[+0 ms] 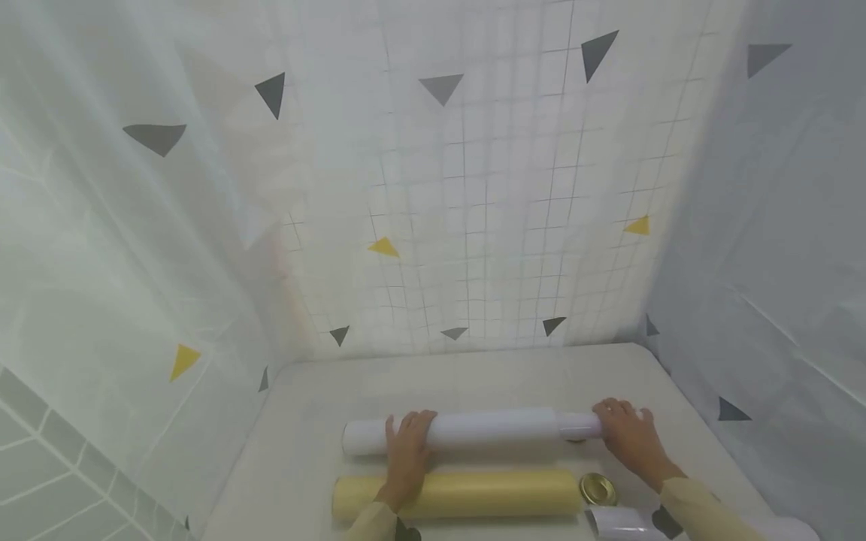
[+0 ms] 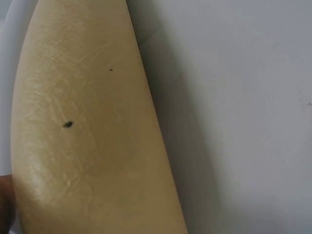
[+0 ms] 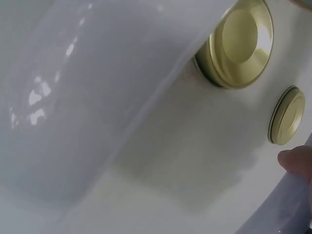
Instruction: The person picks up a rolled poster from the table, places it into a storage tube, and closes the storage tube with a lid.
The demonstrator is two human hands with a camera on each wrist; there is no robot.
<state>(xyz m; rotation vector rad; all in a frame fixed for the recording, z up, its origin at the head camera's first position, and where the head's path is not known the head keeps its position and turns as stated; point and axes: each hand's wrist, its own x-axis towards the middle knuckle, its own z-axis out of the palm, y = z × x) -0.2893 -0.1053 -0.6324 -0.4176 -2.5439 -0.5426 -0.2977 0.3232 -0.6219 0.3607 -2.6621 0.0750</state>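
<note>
A long white cardboard tube (image 1: 494,430) lies crosswise on the table. My left hand (image 1: 409,454) grips it left of the middle, fingers over the top. From the tube's right end sticks out a glossy rolled sheet (image 1: 578,425), whose outer end my right hand (image 1: 631,439) holds. The right thumb (image 3: 297,161) shows against this roll in the right wrist view. Nearer me, under my left forearm, lies a tan tube (image 1: 501,494), its surface creased and dark-specked in the left wrist view. How far the sheet reaches inside the white tube is hidden.
A gold metal lid (image 1: 598,489) lies off the tan tube's right end. A smaller-looking gold lid (image 3: 287,117) sits by the held roll. Another glossy roll (image 1: 625,522) lies front right, partly beneath my right forearm. Patterned translucent sheeting (image 1: 501,188) surrounds the table.
</note>
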